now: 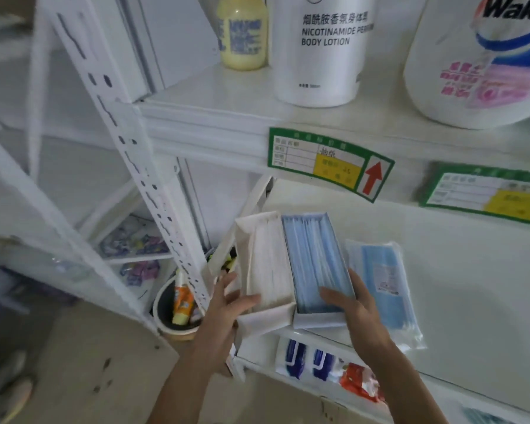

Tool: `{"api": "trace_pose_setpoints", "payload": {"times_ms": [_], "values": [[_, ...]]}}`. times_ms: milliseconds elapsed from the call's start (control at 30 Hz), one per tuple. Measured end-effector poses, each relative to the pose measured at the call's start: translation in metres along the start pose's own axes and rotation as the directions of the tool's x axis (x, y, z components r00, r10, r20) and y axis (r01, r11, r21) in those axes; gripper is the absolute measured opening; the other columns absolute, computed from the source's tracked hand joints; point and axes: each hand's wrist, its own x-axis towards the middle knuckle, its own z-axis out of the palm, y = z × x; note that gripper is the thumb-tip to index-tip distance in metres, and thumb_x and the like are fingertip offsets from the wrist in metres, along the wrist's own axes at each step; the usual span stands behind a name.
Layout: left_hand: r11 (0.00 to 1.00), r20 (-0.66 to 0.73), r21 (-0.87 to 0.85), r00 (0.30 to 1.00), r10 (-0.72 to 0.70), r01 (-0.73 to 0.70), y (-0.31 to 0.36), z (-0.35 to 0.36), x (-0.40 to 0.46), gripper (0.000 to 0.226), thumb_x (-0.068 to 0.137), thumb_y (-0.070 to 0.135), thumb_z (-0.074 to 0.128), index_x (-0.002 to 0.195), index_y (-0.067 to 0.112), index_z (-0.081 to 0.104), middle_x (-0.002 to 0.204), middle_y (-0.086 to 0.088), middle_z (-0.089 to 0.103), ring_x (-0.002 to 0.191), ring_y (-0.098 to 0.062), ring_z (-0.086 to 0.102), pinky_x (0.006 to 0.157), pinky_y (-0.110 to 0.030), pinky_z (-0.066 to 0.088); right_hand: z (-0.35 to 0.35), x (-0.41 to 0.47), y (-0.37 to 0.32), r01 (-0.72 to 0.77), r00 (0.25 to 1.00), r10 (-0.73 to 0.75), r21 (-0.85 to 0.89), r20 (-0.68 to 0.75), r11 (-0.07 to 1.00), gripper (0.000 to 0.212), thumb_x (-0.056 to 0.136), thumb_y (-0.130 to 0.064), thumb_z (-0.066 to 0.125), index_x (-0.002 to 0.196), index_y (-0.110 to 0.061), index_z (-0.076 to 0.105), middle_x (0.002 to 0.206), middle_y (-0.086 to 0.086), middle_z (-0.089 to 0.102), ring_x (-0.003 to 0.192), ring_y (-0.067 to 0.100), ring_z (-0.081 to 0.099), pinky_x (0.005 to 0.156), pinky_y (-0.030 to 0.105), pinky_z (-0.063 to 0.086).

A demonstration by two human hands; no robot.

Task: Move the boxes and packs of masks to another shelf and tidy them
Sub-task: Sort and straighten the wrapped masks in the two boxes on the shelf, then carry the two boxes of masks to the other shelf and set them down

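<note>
Two open mask boxes lie side by side at the left front of a white shelf (459, 270). The left box (265, 261) holds white masks, the right box (314, 255) holds blue masks. A clear pack of blue masks (383, 276) lies just right of them, its near end past the shelf's front edge. My left hand (230, 304) grips the near left corner of the white-mask box, thumb on top. My right hand (349, 304) grips the near right end of the blue-mask box, thumb lying on the masks.
The shelf above carries a yellow bottle (242, 35), a white body lotion bottle (318, 50) and a large white jug (484, 56); green price labels (328, 162) line its edge. A perforated white upright (129, 148) stands left. Below sit a bucket (178, 307) and packets (343, 365).
</note>
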Motion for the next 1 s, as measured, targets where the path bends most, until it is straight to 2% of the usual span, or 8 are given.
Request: {"api": "trace_pose_setpoints", "payload": {"times_ms": [100, 200, 300, 467, 600, 700, 867, 1000], "values": [[0.995, 0.066, -0.044, 0.994, -0.091, 0.094, -0.018, -0.014, -0.032, 0.088, 0.059, 0.028, 0.094, 0.133, 0.048, 0.05, 0.122, 0.01, 0.075, 0.111, -0.015, 0.072, 0.107, -0.049, 0.047, 0.001, -0.021, 0.001, 0.002, 0.997, -0.001, -0.012, 0.08, 1.0, 0.075, 0.054, -0.06, 0.083, 0.123, -0.057, 0.054, 0.106, -0.022, 0.066, 0.095, 0.003, 0.068, 0.067, 0.02, 0.06], [0.99, 0.138, -0.107, 0.988, -0.073, 0.088, -0.037, -0.035, -0.07, 0.091, 0.073, 0.021, 0.089, 0.147, 0.048, 0.044, 0.144, 0.0, 0.062, 0.13, -0.028, 0.061, 0.115, -0.059, 0.038, 0.006, -0.053, 0.017, 0.007, 0.993, -0.011, 0.031, 0.119, 0.999, 0.093, 0.06, -0.051, 0.088, 0.14, -0.054, 0.042, 0.131, -0.011, 0.059, 0.114, 0.017, 0.063, 0.086, 0.044, 0.06], [0.992, 0.158, -0.128, 0.987, 0.021, 0.0, -0.053, -0.068, -0.106, 0.078, 0.086, 0.013, 0.077, 0.153, 0.036, 0.043, 0.155, -0.006, 0.051, 0.141, -0.033, 0.05, 0.117, -0.059, 0.033, 0.018, -0.081, 0.033, -0.056, 0.973, 0.042, 0.055, 0.228, 0.997, 0.11, 0.057, -0.044, 0.095, 0.145, -0.059, 0.031, 0.141, -0.011, 0.056, 0.122, 0.021, 0.062, 0.096, 0.053, 0.053], [0.982, -0.034, -0.16, 0.995, 0.095, -0.099, -0.064, -0.132, -0.179, 0.074, 0.081, 0.02, 0.08, 0.147, 0.037, 0.051, 0.15, -0.006, 0.057, 0.135, -0.033, 0.056, 0.106, -0.052, 0.049, 0.076, -0.114, 0.041, -0.124, 0.861, 0.121, -0.027, 0.494, 0.992, 0.103, 0.052, -0.038, 0.097, 0.142, -0.041, 0.046, 0.127, -0.005, 0.07, 0.111, 0.019, 0.069, 0.084, 0.036, 0.059], [0.947, -0.324, -0.241, 0.938, 0.125, -0.21, -0.071, -0.182, -0.255, 0.076, 0.066, 0.027, 0.085, 0.138, 0.039, 0.062, 0.137, -0.004, 0.068, 0.121, -0.027, 0.068, 0.077, -0.035, 0.061, 0.154, -0.148, 0.045, -0.136, 0.769, 0.154, -0.078, 0.62, 0.988, 0.112, 0.042, -0.038, 0.096, 0.141, -0.041, 0.044, 0.122, -0.009, 0.069, 0.096, 0.007, 0.071, 0.067, 0.025, 0.06], [0.919, -0.526, -0.249, 0.839, 0.137, -0.307, -0.077, -0.216, -0.316, 0.073, 0.072, 0.031, 0.073, 0.143, 0.028, 0.057, 0.136, -0.006, 0.069, 0.12, -0.031, 0.068, 0.076, -0.041, 0.061, 0.219, -0.177, 0.045, -0.12, 0.661, 0.155, -0.101, 0.734, 0.988, 0.108, 0.044, -0.036, 0.096, 0.139, -0.045, 0.045, 0.121, -0.008, 0.068, 0.096, 0.008, 0.071, 0.066, 0.026, 0.06], [0.919, -0.84, -0.128, 0.533, 0.098, -0.372, -0.102, -0.272, -0.411, 0.088, 0.06, 0.051, 0.071, 0.141, 0.022, 0.058, 0.14, -0.004, 0.064, 0.129, -0.028, 0.058, 0.107, -0.056, 0.044, 0.312, -0.225, 0.047, -0.022, 0.46, 0.171, -0.182, 0.871, 0.983, 0.102, 0.042, -0.048, 0.097, 0.133, -0.046, 0.052, 0.122, -0.005, 0.07, 0.11, 0.018, 0.068, 0.086, 0.043, 0.058], [0.859, -0.939, -0.172, 0.343, 0.005, -0.483, -0.127, -0.299, -0.468, 0.08, 0.052, 0.048, 0.073, 0.128, 0.023, 0.069, 0.127, 0.005, 0.07, 0.113, -0.014, 0.066, 0.083, -0.036, 0.054, 0.376, -0.268, 0.061, 0.018, 0.28, 0.241, -0.257, 0.929, 0.966, 0.092, 0.05, -0.039, 0.093, 0.133, -0.038, 0.055, 0.119, 0.0, 0.071, 0.106, 0.022, 0.07, 0.094, 0.053, 0.055]]}}
